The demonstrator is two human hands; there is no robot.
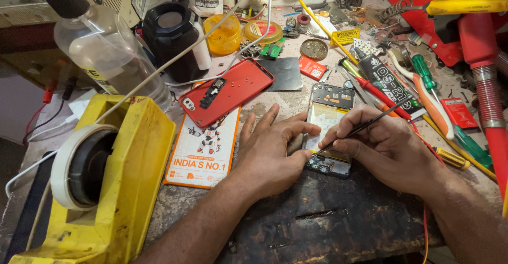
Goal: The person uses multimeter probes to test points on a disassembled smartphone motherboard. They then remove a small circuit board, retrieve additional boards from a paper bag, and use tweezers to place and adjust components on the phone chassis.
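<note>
From the head camera, an opened phone (329, 129) lies back-up on the worn workbench (338, 216), just right of centre, its boards and pale battery exposed. The left hand (270, 150) rests on the bench at the phone's nine o'clock, palm down, fingers spread and loose; its thumb and forefinger press against the phone's left edge and lower corner, steadying it rather than clenching. The right hand (389, 145) sits at the phone's three o'clock, fingers pinched around thin black tweezers (360, 129), whose tip meets the phone's lower part, near the small board at its six o'clock end.

At the phone's ten o'clock lies a red back cover (227, 92), inner side up, partly over an orange-and-white printed card (203, 150). At eight o'clock from the left hand stands a yellow tape dispenser (100, 184) with a white roll. A clear plastic bottle (103, 52) stands at the far left, eleven o'clock from the phone. Screwdrivers (426, 81) and a dark glue tube (386, 79) crowd the bench at the phone's two o'clock.
</note>
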